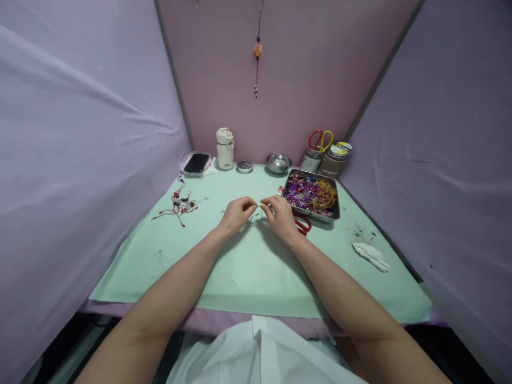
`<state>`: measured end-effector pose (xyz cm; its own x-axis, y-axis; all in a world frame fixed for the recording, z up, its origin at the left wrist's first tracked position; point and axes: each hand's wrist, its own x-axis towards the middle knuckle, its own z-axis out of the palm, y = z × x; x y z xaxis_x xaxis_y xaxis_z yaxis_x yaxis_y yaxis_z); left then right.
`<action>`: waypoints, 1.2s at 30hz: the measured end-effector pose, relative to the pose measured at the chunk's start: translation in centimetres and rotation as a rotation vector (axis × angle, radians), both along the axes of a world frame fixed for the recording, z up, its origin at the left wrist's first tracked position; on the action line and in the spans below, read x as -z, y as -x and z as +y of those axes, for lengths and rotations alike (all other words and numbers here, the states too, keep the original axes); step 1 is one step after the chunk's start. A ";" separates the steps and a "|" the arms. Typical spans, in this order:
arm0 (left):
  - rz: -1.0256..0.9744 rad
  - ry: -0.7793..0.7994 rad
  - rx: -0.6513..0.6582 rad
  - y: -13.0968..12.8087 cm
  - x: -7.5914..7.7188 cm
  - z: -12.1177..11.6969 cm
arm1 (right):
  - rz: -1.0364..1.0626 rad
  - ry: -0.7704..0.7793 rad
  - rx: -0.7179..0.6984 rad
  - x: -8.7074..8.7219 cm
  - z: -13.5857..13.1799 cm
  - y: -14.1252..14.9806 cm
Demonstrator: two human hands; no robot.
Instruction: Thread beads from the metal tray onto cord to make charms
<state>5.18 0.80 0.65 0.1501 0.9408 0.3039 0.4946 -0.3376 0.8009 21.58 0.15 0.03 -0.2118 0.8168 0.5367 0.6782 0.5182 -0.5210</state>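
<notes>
My left hand (pixel 239 214) and my right hand (pixel 280 217) face each other above the middle of the table, fingertips almost meeting. Both are pinched on a thin dark cord (pixel 256 215), part of which loops down below the fingers. Its finer details are too small to make out. Red-handled scissors (pixel 304 225) lie beside my right wrist, partly hidden by the hand and the tray. A metal tray (pixel 331 217) filled with purple and red beads and gold-coloured strands stands just beyond my right hand.
Red strung ornaments (pixel 182 204) lie at the left. Along the back stand a phone (pixel 197 163), a white bottle (pixel 225 150), a small round tin (pixel 245 167), a metal bowl (pixel 279 164) and jars (pixel 334 160). A white cloth (pixel 371 256) lies right. A beaded pendant (pixel 257 51) hangs ahead.
</notes>
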 end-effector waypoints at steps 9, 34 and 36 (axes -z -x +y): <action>-0.396 0.129 0.015 0.2 -1.5 -0.3 | 0.181 0.089 -0.125 0.4 0.0 0.4; -0.411 0.321 0.110 0.3 -2.7 -0.9 | 0.572 0.311 -0.216 -0.5 -0.4 0.9; -0.349 0.310 0.083 0.6 -2.6 -0.7 | 0.607 0.316 -0.203 -0.7 -0.4 0.9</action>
